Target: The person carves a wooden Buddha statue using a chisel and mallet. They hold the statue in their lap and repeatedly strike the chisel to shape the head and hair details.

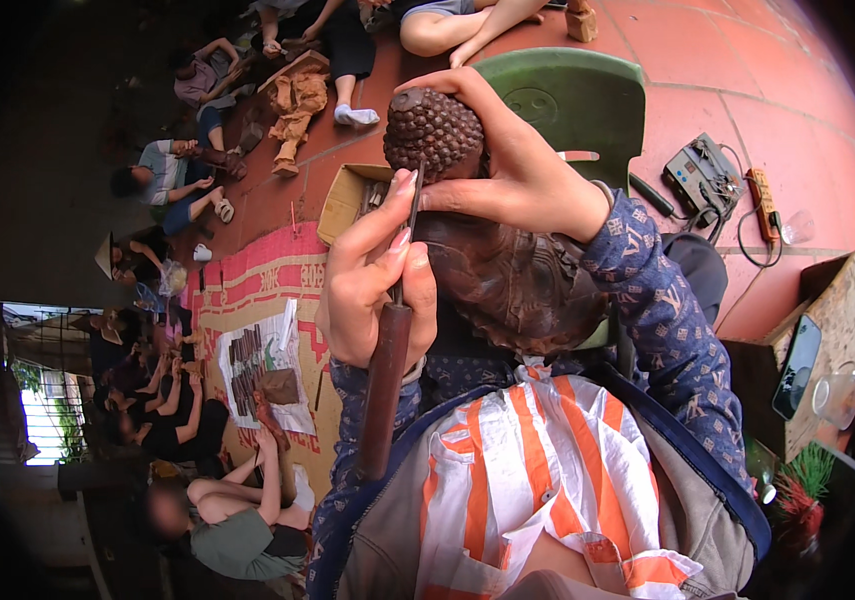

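A dark brown carved wooden statue [517, 285] leans across my lap, its head [434, 130] covered in small round knobs. My right hand [527, 165] wraps round the back and side of that head, fingers closed on it. In my left hand [367, 290] is a carving chisel [385, 400], its reddish-brown wooden handle pointing down toward me. The chisel's thin metal blade runs up between my fingers, and its tip meets the lower edge of the knobs. The statue's face is turned away and hidden.
A green plastic chair [597, 100] stands beyond the statue, beside a cardboard box [342, 205]. Rows of chisels [247, 370] lie on paper at left. Right are a grey control box [702, 175], power strip [762, 205], and phone [797, 365] on a wooden stand. Several people sit around.
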The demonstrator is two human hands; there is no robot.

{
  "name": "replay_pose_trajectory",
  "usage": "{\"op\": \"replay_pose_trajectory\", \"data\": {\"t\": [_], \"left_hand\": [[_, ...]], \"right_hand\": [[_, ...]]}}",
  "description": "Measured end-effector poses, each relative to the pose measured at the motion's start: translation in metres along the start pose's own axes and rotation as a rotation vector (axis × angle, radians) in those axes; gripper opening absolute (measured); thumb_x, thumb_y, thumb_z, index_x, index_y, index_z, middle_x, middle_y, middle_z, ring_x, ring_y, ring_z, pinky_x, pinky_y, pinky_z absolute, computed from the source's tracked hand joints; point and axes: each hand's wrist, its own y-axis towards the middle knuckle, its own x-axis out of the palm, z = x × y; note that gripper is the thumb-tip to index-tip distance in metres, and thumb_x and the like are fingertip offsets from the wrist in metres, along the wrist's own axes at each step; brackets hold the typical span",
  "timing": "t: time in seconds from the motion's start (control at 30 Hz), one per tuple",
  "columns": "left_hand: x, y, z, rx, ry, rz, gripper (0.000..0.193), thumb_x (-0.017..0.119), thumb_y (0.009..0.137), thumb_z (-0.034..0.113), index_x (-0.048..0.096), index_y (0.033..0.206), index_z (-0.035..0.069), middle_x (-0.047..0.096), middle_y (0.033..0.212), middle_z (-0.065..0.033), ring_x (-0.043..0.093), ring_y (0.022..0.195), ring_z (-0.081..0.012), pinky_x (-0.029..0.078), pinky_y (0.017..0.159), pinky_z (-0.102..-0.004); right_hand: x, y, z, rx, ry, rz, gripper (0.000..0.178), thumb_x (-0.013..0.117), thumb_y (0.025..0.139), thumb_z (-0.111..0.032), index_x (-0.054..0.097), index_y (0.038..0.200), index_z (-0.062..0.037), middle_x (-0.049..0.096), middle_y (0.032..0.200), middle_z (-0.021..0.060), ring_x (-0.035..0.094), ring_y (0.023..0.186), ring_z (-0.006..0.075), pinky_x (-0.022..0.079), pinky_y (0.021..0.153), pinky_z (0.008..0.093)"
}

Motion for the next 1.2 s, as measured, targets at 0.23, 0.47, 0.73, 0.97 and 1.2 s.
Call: {"op": "replay_pose_trajectory", "data": {"t": [0.23, 0.47, 0.73, 0.97, 1.2], "left_hand": [[-0.01, 0.004, -0.003, 0.018, -0.03, -0.023, 0.013, 0.053, 0.092, -0.002, 0.042, 0.099, 0.0, 0.057, 0.113, -0.0325, 0.06, 0.11, -0.0409, 0.051, 0.092, -0.0412], [-0.025, 0.013, -0.019, 0.108, -0.097, -0.107, 0.016, 0.058, 0.089, -0.004, 0.045, 0.098, 0.0, 0.06, 0.111, -0.0326, 0.063, 0.106, -0.0398, 0.055, 0.085, -0.0373], [-0.02, 0.012, -0.009, 0.053, -0.071, -0.091, 0.017, 0.058, 0.089, -0.005, 0.045, 0.099, -0.001, 0.06, 0.112, -0.0318, 0.063, 0.107, -0.0387, 0.054, 0.086, -0.0371], [-0.015, 0.008, 0.004, 0.015, 0.043, -0.077, 0.013, 0.055, 0.092, -0.002, 0.043, 0.098, 0.0, 0.058, 0.113, -0.0325, 0.062, 0.108, -0.0374, 0.051, 0.091, -0.0376], [-0.012, 0.007, 0.0, 0.058, -0.012, 0.011, 0.014, 0.059, 0.089, -0.003, 0.046, 0.095, -0.004, 0.06, 0.107, -0.0316, 0.064, 0.103, -0.0392, 0.056, 0.085, -0.0362]], "right_hand": [[0.003, 0.0, 0.003, -0.001, 0.02, 0.035, 0.072, 0.079, 0.075, -0.008, 0.039, 0.133, -0.0013, 0.051, 0.122, 0.0085, 0.051, 0.116, 0.0146, 0.041, 0.099, 0.0297], [0.006, 0.001, 0.002, 0.001, 0.047, 0.042, 0.071, 0.079, 0.075, -0.009, 0.039, 0.133, -0.0013, 0.051, 0.121, 0.0082, 0.051, 0.114, 0.0144, 0.041, 0.098, 0.0292], [0.006, -0.001, 0.003, 0.01, 0.047, 0.044, 0.07, 0.079, 0.076, -0.009, 0.039, 0.133, -0.001, 0.051, 0.121, 0.0082, 0.051, 0.115, 0.0139, 0.041, 0.098, 0.029], [0.006, 0.0, 0.0, 0.02, 0.039, 0.029, 0.07, 0.078, 0.076, -0.008, 0.038, 0.133, -0.0004, 0.05, 0.123, 0.0084, 0.05, 0.115, 0.0142, 0.041, 0.098, 0.029], [0.008, 0.0, 0.001, 0.01, 0.081, 0.026, 0.07, 0.078, 0.076, -0.007, 0.038, 0.133, 0.0001, 0.049, 0.122, 0.0083, 0.05, 0.115, 0.0139, 0.041, 0.098, 0.0287]]}}
